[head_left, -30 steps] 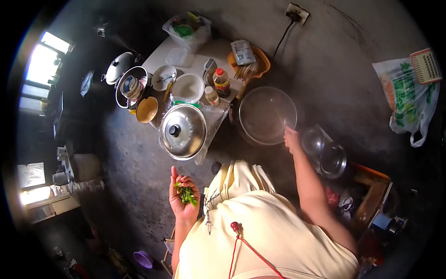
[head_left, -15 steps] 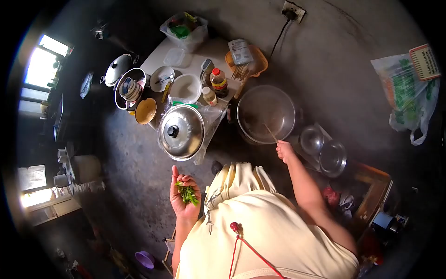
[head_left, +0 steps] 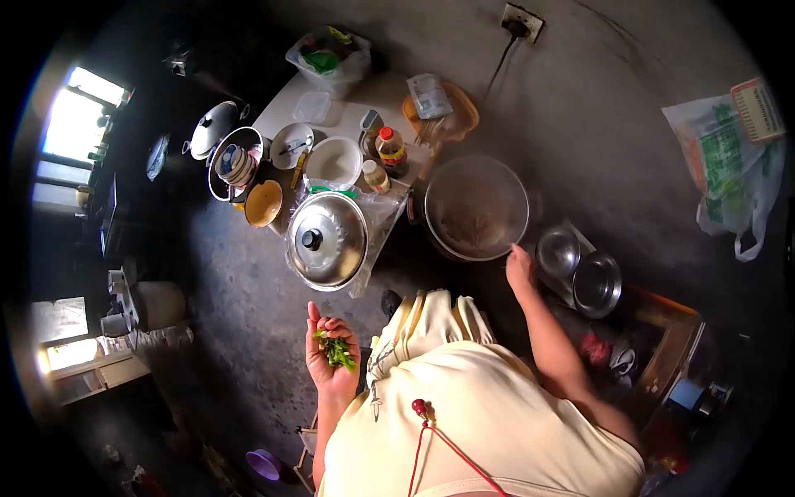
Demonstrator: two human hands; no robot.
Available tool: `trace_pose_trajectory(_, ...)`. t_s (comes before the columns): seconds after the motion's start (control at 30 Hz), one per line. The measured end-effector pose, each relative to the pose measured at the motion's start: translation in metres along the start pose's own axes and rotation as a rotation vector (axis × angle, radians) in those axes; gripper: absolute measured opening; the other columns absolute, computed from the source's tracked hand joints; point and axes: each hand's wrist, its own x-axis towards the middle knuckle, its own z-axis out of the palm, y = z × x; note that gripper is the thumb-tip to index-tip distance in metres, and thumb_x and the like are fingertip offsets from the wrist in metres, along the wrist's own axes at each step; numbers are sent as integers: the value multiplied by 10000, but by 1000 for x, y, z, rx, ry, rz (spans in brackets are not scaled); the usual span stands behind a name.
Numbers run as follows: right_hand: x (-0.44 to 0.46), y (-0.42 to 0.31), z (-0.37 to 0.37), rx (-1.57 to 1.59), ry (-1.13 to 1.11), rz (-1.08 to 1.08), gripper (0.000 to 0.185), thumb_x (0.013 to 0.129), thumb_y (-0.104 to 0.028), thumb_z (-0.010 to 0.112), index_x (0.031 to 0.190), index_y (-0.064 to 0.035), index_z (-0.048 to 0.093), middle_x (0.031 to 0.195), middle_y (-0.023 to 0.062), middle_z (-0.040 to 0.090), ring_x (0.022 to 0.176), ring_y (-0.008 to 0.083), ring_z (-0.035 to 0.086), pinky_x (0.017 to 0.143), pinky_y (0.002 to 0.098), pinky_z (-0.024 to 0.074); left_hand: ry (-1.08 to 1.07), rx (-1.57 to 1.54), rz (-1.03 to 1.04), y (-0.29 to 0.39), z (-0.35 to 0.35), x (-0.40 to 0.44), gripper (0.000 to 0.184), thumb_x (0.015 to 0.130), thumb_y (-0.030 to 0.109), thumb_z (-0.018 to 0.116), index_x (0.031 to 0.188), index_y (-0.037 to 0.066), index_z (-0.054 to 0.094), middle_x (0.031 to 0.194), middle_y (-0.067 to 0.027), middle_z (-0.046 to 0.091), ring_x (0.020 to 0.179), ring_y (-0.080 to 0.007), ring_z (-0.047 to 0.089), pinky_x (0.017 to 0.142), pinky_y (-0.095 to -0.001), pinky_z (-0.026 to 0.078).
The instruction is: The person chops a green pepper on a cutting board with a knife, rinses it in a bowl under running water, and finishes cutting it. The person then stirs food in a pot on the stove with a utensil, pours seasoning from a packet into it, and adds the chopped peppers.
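Note:
My left hand [head_left: 333, 358], palm up at the front of my body, is curled around a small bunch of chopped green leaves [head_left: 337, 352]. The thumb points outward. My right hand [head_left: 519, 269] is closed at the near rim of a large steaming pot [head_left: 429, 203]. Chopsticks reached from it into the pot a moment ago; now steam and blur hide them. Dark bits show at the bottom of the pot through the haze. Left of the pot, a steel pan lid [head_left: 335, 248] with a black knob lies on the table's near corner.
On the table [head_left: 281, 103] are a white bowl [head_left: 334, 161], a red-capped sauce bottle [head_left: 389, 149], a plate [head_left: 291, 146] and an orange basket [head_left: 464, 112]. Two metal basins [head_left: 596, 284] stand right of the pot. A plastic bag [head_left: 720, 178] hangs on the wall.
My right hand has moved slightly right and down, back from the pot, and the chopsticks no longer show over it. My left hand still holds the greens, almost unmoved.

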Motion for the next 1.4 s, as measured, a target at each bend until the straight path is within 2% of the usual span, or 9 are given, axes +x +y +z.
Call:
trace_pose_trajectory(0.27, 41, 7, 31, -27, -49, 54, 374, 828, -168, 468, 1190, -79, 505, 958, 239, 598, 893, 425, 560, 767, 478, 457, 35, 6, 45, 0, -2, -2, 281, 882, 113, 527, 1161, 89, 552, 793, -34, 547, 765, -159, 521, 671, -240, 483)
trace_pose_trajectory(0.57, 14, -43, -44, -408, -321, -456, 301, 848, -170, 474, 1121, -123, 591, 901, 204, 614, 797, 390, 589, 695, 440, 482, 10, 25, 29, -3, 3, -1, 272, 887, 127, 522, 1153, 85, 557, 783, -26, 532, 754, -156, 515, 666, -235, 480)
trace_pose_trajectory(0.77, -2, -11, -18, -99, -380, -212, 282, 845, -146, 472, 1081, -78, 611, 986, 250, 583, 934, 374, 569, 812, 410, 467, 42, 2, 2, -2, 3, 4, 247, 891, 133, 517, 1125, 84, 579, 781, -34, 554, 761, -150, 519, 655, -223, 486)
trace_pose_trajectory(0.93, 27, 11, 3, 216, -125, -35, 291, 820, -89, 461, 1042, 42, 595, 1043, 206, 609, 997, 282, 591, 862, 339, 446, -9, 8, -37, -10, 14, 8, 254, 884, 119, 526, 1132, 83, 571, 776, -37, 554, 763, -156, 522, 658, -231, 488)
trace_pose_trajectory(0.97, 41, 53, 33, 301, 28, -267, 290, 822, -88, 468, 1059, 3, 606, 817, 126, 661, 729, 201, 632, 644, 303, 497, -8, 9, -38, -10, 13, 9, 254, 884, 119, 526, 1132, 83, 571, 776, -37, 554, 763, -156, 522, 658, -231, 488)
trace_pose_trajectory(1.0, 37, 50, 26, 299, 27, -265, 290, 822, -88, 468, 1059, 3, 606, 817, 126, 661, 729, 201, 632, 644, 303, 497, 7, 13, -36, -10, 10, 9, 257, 883, 116, 528, 1135, 84, 569, 775, -38, 554, 764, -158, 522, 659, -232, 489)
trace_pose_trajectory(1.07, 29, 40, 2, 758, -402, 612, 260, 855, -138, 468, 1061, -68, 610, 566, 9, 510, 433, 143, 480, 376, 276, 374, 18, 16, -31, -11, 8, 8, 260, 881, 113, 529, 1137, 84, 567, 774, -39, 554, 764, -159, 522, 659, -233, 489)
trace_pose_trajectory(1.1, 20, 24, -9, 821, -395, 622, 249, 870, -168, 480, 1082, -106, 595, 528, -75, 338, 380, 26, 283, 316, 198, 206, 29, 20, -19, -11, 9, 7, 259, 881, 112, 529, 1135, 83, 567, 774, -39, 550, 762, -159, 521, 660, -233, 489)
trace_pose_trajectory(1.4, -10, 21, -25, 833, -417, 593, 269, 874, -177, 476, 1110, -115, 588, 518, -79, 354, 370, 26, 297, 319, 190, 229, 17, 32, -33, -14, 10, 8, 259, 879, 110, 530, 1134, 81, 566, 772, -36, 537, 750, -158, 515, 660, -236, 486)
